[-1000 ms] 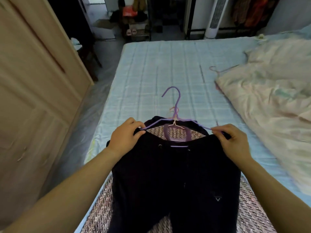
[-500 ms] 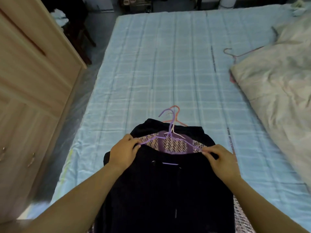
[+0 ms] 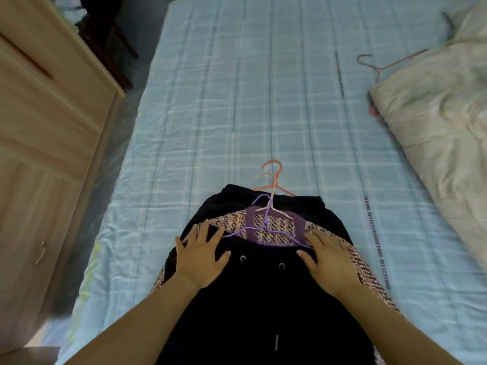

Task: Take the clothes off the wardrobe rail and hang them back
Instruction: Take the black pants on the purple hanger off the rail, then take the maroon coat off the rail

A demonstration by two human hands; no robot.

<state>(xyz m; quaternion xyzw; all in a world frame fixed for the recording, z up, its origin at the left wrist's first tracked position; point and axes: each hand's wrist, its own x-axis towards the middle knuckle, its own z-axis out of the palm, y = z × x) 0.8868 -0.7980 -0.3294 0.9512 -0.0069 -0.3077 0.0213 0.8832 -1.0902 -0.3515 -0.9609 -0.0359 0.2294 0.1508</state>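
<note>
Two hands in the frame, my left hand [image 3: 200, 259] and my right hand [image 3: 332, 262]. Four hangers: one purple hanger [image 3: 266, 219], one pale hanger [image 3: 272, 191], one orange hanger [image 3: 276, 167] and one pink hanger [image 3: 374, 67]. Two garments I can tell apart: black trousers [image 3: 263, 299] and a tweed garment [image 3: 274, 230]. One bed [image 3: 263, 101], one quilt [image 3: 434, 122], one wardrobe [image 3: 39, 127].

Left hand [image 3: 200, 262], right hand [image 3: 330, 265]: flat, palms down, splayed.

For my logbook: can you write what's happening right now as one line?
place: bed | left hand: open, flat on black garment | right hand: open, flat on same garment | purple hanger: not gripped
</note>
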